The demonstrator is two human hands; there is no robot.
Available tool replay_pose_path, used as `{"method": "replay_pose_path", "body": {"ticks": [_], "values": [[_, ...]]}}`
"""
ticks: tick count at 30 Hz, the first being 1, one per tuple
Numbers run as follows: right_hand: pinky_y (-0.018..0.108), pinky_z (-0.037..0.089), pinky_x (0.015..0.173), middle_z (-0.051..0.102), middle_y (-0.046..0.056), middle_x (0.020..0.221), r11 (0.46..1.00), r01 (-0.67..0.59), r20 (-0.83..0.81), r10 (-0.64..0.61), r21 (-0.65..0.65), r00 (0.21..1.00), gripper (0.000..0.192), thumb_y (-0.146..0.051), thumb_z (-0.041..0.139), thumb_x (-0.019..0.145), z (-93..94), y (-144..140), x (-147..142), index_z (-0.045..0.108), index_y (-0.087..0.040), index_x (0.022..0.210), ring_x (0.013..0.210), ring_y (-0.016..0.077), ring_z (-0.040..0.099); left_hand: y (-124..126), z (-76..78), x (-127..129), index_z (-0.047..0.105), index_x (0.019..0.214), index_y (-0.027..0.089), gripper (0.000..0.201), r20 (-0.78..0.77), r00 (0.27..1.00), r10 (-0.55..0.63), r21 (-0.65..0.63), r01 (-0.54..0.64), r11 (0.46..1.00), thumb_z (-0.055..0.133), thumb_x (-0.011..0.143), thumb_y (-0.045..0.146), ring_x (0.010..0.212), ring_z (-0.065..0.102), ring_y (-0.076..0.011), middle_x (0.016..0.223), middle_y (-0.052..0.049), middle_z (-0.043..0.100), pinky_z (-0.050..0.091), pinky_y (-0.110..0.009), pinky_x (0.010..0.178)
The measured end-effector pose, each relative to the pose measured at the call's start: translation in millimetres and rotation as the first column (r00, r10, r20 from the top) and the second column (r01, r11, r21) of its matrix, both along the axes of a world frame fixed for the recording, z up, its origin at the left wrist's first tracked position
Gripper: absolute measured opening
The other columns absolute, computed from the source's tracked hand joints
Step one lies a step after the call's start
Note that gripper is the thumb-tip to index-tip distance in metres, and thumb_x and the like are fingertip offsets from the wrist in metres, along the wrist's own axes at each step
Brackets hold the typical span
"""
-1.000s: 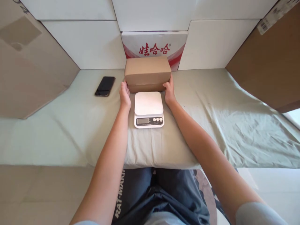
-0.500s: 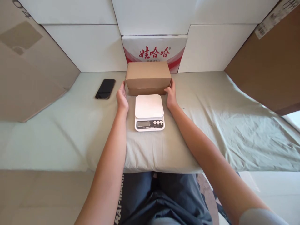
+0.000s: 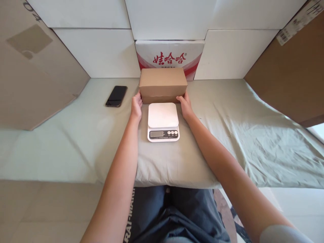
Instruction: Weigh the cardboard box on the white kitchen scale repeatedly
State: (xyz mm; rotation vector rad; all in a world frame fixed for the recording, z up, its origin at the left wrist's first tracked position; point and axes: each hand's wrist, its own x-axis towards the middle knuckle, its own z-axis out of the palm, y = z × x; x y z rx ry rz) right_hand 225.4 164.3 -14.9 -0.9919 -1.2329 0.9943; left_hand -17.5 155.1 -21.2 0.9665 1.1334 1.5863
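The left hand [image 3: 136, 105] and right hand [image 3: 185, 104] are clasping the ends of a stiff, seemingly light cardboard box [image 3: 162, 84] behind the kitchen scale [image 3: 163, 122].

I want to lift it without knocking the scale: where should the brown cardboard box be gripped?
Grip the cardboard box by its two short ends, one palm from each side, as the left hand and right hand sit now. It lies lengthwise behind the scale, so its long near face is blocked.
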Motion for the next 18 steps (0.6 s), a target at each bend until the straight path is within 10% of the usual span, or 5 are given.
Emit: {"method": "replay_pose_path", "body": {"ticks": [10, 18], "values": [[0.051, 0.034, 0.138, 0.059, 0.001, 0.157, 0.982, -0.035, 0.032, 0.03, 0.187, 0.999, 0.061, -0.045, 0.06, 0.085, 33.8, -23, -3, 0.051, -0.034, 0.145, 0.154, 0.0263, 0.045, -18, 30.6, 0, 0.073, 0.14, 0.026, 0.061, -0.03, 0.998, 0.052, 0.136, -0.047, 0.99, 0.046, 0.1, 0.063, 0.161, 0.046, -0.0276, 0.162, -0.005, 0.061, 0.032, -0.042, 0.136], [0.048, 0.033, 0.14, 0.054, -0.004, 0.162, 0.958, -0.076, 0.108, 0.048, 0.277, 0.993, 0.06, -0.046, 0.066, 0.087, 68.1, -106, 15, 0.052, -0.044, 0.145, 0.163, 0.0305, 0.039, -125, 58.9, 6, 0.068, 0.149, 0.03, 0.083, -0.132, 0.986, 0.105, 0.185, -0.079, 0.98, 0.048, 0.09, 0.085, 0.163, 0.042, -0.0299, 0.167, -0.004, 0.056, 0.033, -0.043, 0.136]]}}
